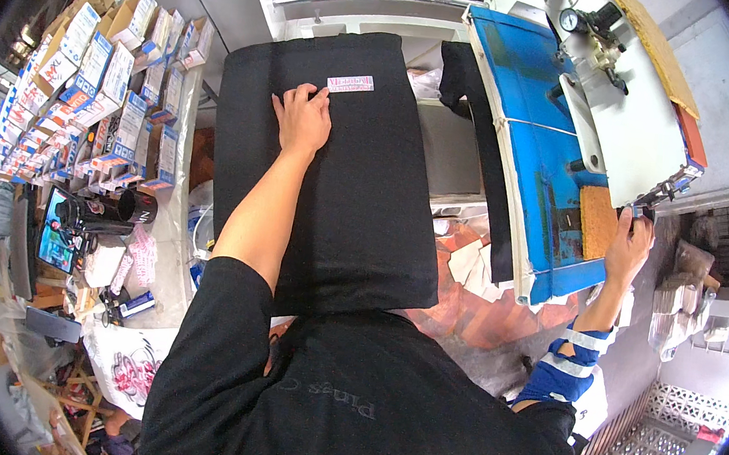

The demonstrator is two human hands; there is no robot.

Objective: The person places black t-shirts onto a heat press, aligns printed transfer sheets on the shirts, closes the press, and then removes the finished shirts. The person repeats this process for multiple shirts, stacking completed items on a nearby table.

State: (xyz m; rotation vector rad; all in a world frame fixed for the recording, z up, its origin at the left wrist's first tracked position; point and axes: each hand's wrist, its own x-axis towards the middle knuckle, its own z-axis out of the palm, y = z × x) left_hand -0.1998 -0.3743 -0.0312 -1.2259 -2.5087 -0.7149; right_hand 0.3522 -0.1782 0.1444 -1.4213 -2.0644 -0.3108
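Note:
Black cloth (350,199) is stretched flat over a board in front of me. Near its top lies a small pale label (350,84) with pink-red print. My left hand (303,119) rests on the cloth, fingers apart and slightly bent, with the fingertips beside the label's left edge. Out to the right, my right hand (630,246) is closed around a dark part at the lower end of a white machine panel (650,133); the fingers hide most of that part. Just left of this hand is a tilted blue screen frame (529,94) with a brown pad (596,221) on it.
A pressure gauge (570,20) and metal fittings sit on the machine. Many small cardboard boxes (113,81) are stacked at left, above a screen (62,227) and a black cup (137,206). Paper pieces (473,270) lie below the frame. Plastic-wrapped stacks (681,301) stand far right.

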